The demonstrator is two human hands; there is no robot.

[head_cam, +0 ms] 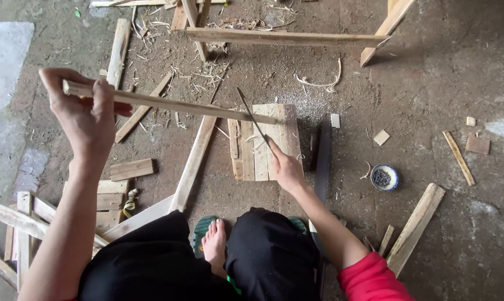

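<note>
Head view, looking down at a dirt floor [430, 83] littered with shavings and wood offcuts. The left hand [85, 114] is raised at the left of the view, fingers and thumb closed around one end of a long thin wooden strip [174, 104]; the strip runs level from that hand rightward, its far end lying over a small pallet-like block of pale slats [263, 142] on the floor. The right hand [285, 167] is lower, near the centre, closed on the handle end of a slim dark blade [252, 117], which slants up and left so that its tip meets the strip close to the strip's right end; whether the edge actually bites into the wood cannot be told. The right arm wears a red sleeve [372, 278]. Just right of the slat block a dark handsaw [322, 159] lies flat on the floor, and beside it further right stands a small round bowl [384, 177] with a blue rim holding dark nails. A long plank [193, 161] lies diagonally on the floor under the strip, left of the slat block. A wider board [416, 226] lies at lower right, well apart from both hands. Stacked short boards [110, 195] sit at lower left. At the bottom centre a bare foot [214, 245] rests on a green sandal [202, 226], between the person's black-clad knees. A pale wooden frame [285, 38] stands at the top of the view
</note>
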